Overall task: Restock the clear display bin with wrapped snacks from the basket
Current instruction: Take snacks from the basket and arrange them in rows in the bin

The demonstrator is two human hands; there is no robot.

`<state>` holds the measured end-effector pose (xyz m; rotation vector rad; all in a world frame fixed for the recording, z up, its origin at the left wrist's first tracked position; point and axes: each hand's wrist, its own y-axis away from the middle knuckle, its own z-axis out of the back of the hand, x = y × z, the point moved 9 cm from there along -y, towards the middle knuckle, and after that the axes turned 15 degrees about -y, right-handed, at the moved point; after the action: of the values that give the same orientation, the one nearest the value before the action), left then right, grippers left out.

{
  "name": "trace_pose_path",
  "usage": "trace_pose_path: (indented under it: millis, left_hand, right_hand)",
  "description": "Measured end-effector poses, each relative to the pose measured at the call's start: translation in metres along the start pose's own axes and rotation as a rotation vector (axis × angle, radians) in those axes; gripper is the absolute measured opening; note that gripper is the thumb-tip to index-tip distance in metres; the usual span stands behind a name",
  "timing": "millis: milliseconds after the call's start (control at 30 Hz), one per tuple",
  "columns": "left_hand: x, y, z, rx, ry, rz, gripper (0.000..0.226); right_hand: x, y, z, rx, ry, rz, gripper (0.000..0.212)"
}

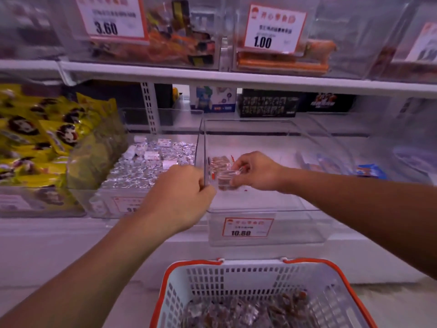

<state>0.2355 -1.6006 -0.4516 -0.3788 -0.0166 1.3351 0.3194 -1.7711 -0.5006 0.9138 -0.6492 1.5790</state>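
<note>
The clear display bin [267,229] sits on the lower shelf with a 10.80 price tag on its front. My left hand [182,197] grips the bin's left wall near its front corner. Inside the bin, my right hand [256,170] holds clear-wrapped brown snacks [225,177] low near the left wall. A few more wrapped snacks [220,160] lie behind them on the bin floor. Below, the white basket [236,275] with orange rim and handles holds several of the same wrapped snacks [248,313].
Left of the bin stands another clear bin of silver-wrapped candies [146,162], then yellow snack bags [35,138]. A blue packet [371,171] lies in the bin to the right. The upper shelf [236,78] carries bins tagged 3.60 and 1.00.
</note>
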Motion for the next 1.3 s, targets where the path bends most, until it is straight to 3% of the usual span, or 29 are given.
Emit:
trace_pose_path:
  millis: [133,300,433,533,600,833,900,967,1033,1100,1200,1267,1300]
  left_hand:
    - [0.003,-0.002,0.001,0.020,0.014,-0.010,0.026]
    - [0.007,-0.001,0.003,0.043,0.037,-0.013,0.026]
    - [0.008,-0.002,0.004,0.035,0.044,-0.001,0.028]
    - [0.009,-0.002,0.003,0.035,0.049,0.006,0.029]
    - [0.010,-0.001,0.002,0.036,0.056,0.008,0.028]
    - [0.015,-0.001,0.000,0.004,0.076,0.047,0.028]
    - [0.018,0.001,0.003,-0.041,0.058,0.091,0.024]
    - [0.019,0.006,0.021,-0.186,0.093,0.129,0.023]
    - [0.011,0.016,0.050,-0.431,0.216,0.029,0.027]
    - [-0.013,0.033,0.066,-0.549,0.276,-0.244,0.033]
    - [-0.054,0.067,0.037,-0.460,0.237,-0.601,0.036]
    - [-0.074,0.084,-0.014,-0.297,0.154,-0.668,0.035]
    - [-0.082,0.090,-0.051,-0.141,0.080,-0.653,0.032]
  right_hand:
    - [0.005,-0.023,-0.023,-0.021,0.274,0.101,0.034]
    - [0.005,-0.028,-0.014,-0.045,0.401,0.061,0.078]
    - [-0.015,-0.031,-0.010,-0.013,0.322,-0.173,0.050]
    - [-0.027,-0.035,-0.018,-0.024,0.037,-0.297,0.035]
    - [-0.028,-0.037,-0.026,-0.030,-0.050,-0.335,0.038]
    - [-0.014,-0.034,-0.025,-0.030,0.081,-0.310,0.034]
    - [-0.001,-0.027,-0.014,-0.064,0.149,-0.252,0.046]
    - [0.020,-0.015,-0.001,-0.127,0.206,-0.111,0.057]
    - [0.058,0.015,0.014,-0.247,0.256,0.232,0.041]
    - [0.087,0.074,0.027,-0.409,0.229,0.622,0.020]
    - [0.064,0.164,0.019,-0.518,0.155,0.935,0.010]
    - [0.009,0.186,-0.009,-0.450,0.163,0.869,0.009]
    - [-0.026,0.184,-0.032,-0.332,0.228,0.730,0.010]
